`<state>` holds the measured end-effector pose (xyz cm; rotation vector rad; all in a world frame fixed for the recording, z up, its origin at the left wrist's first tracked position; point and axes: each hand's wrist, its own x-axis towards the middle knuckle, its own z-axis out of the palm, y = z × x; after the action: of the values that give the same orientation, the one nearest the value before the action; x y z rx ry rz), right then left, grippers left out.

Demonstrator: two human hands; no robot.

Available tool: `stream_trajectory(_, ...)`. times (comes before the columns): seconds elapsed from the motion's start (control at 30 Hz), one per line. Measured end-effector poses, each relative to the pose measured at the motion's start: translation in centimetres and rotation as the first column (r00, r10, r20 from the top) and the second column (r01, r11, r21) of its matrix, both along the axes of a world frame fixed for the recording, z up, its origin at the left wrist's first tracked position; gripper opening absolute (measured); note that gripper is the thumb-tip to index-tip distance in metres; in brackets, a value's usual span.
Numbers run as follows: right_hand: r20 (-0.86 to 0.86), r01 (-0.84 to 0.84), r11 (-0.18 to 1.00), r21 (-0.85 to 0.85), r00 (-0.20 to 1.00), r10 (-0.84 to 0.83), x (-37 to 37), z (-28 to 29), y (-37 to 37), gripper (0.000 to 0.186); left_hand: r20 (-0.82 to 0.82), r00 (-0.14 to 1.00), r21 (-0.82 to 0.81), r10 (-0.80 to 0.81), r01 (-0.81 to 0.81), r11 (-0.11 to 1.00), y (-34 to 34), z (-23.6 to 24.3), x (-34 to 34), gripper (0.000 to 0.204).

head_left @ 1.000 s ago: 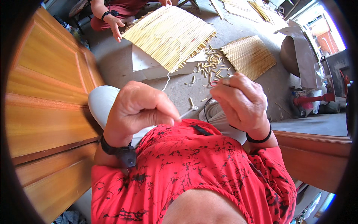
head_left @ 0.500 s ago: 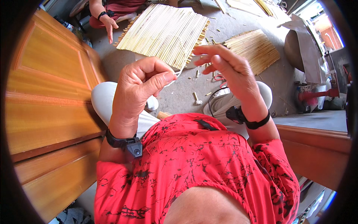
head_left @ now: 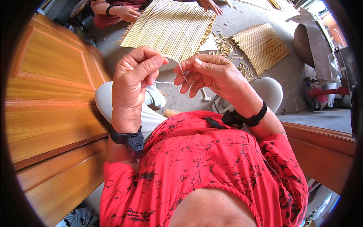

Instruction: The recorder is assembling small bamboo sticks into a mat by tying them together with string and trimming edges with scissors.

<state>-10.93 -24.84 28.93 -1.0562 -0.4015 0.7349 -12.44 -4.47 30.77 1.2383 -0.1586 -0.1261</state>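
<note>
My left hand (head_left: 136, 72) is closed, pinching a thin white string (head_left: 174, 60) between thumb and index finger. The string drapes to my right hand (head_left: 206, 73), whose fingers are loosely bent and apart, touching it with the fingertips. Beyond both hands lies a large mat of pale sticks (head_left: 162, 22) on a white board (head_left: 208, 44), its near edge partly hidden. Short stick pieces (head_left: 225, 47) are strewn beside it. A smaller stick mat (head_left: 261, 49) is at right. A short stick with a white knot (head_left: 205, 98) lies on the floor below my right hand.
Another person's hands (head_left: 129, 14) are at the large mat's far edge. A wooden door or panel (head_left: 53, 113) stands at left. A grey-topped wooden furniture piece (head_left: 317, 125), a red object (head_left: 328, 90) and a rounded grey object (head_left: 304, 45) are at right. My bent legs (head_left: 268, 90) frame the floor.
My left hand has risen with the string. My right hand lifted, then came down to touch it. The co-worker's hands moved onto the mat edge; a second hand now shows.
</note>
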Motion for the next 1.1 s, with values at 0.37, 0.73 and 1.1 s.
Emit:
stream_trajectory(0.37, -0.01, 0.067, 0.991, -0.113, 0.998, -0.068, -0.3, -0.1, 0.0, 0.022, 0.002, 0.998, -0.02, 0.067, -0.067, 0.998, 0.0, -0.6, 0.2, 0.01)
stream_trajectory(0.73, 0.123, -0.031, 0.972, -0.231, 0.99, 0.061, -1.6, 1.7, -0.8, 0.015, 0.269, 0.955, 0.276, 0.126, -0.202, 0.94, 0.0, 0.1, -1.3, 0.006)
stream_trajectory(1.1, 0.255, -0.004, 0.936, 0.353, 0.962, -0.092, -4.5, 5.3, -4.7, 0.024, 0.558, 0.759, 0.453, -0.335, 0.06, 0.89, -1.9, 1.3, -2.4, 0.005)
